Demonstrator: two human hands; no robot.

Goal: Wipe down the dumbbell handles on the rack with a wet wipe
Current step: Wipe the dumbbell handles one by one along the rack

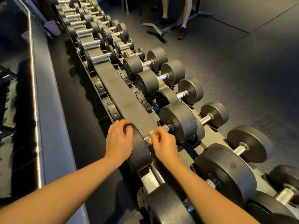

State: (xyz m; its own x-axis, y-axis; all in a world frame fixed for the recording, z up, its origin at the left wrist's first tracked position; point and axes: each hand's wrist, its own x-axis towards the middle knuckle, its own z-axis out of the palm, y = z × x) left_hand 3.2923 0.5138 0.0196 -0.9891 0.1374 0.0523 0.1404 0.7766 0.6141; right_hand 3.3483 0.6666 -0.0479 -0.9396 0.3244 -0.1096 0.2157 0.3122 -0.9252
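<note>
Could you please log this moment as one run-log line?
left hand: holds black rubber dumbbell head | right hand: pinches small white wet wipe on knurled chrome handle

No legible text, numbers or brand anywhere in frame. Near dumbbell head (232, 165) has a faint pale mark on its rubber face, too smeared to read. Smaller dumbbell head (162, 99) further up the rack shows a pale logo-like mark on its end face, also unreadable. Green glow (33, 15) at the upper left edge might be a lit sign, but no characters can be made out.
</note>
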